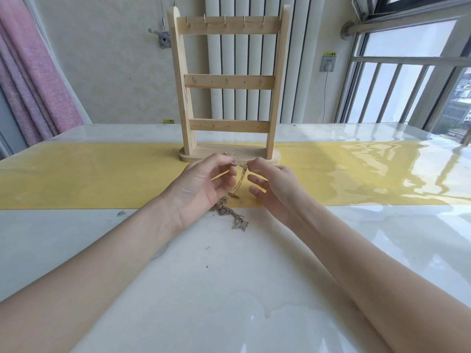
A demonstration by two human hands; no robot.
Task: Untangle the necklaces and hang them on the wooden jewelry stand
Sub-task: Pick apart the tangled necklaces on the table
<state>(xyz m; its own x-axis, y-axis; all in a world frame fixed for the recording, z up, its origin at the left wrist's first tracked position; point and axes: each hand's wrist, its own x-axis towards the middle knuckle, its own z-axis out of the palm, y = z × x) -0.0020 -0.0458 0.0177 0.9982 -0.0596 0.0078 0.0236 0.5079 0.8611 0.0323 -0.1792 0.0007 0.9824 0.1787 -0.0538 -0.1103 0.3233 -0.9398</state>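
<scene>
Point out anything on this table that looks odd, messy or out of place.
The necklaces are one knotted bunch: the left hand and right hand pinch the top, the rest trails onto the table. The wooden jewelry stand is upright, its hooks bare. Small dark specks dot the tabletop.

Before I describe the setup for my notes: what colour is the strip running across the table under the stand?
Yellow strip, clearest in the head view.
</scene>
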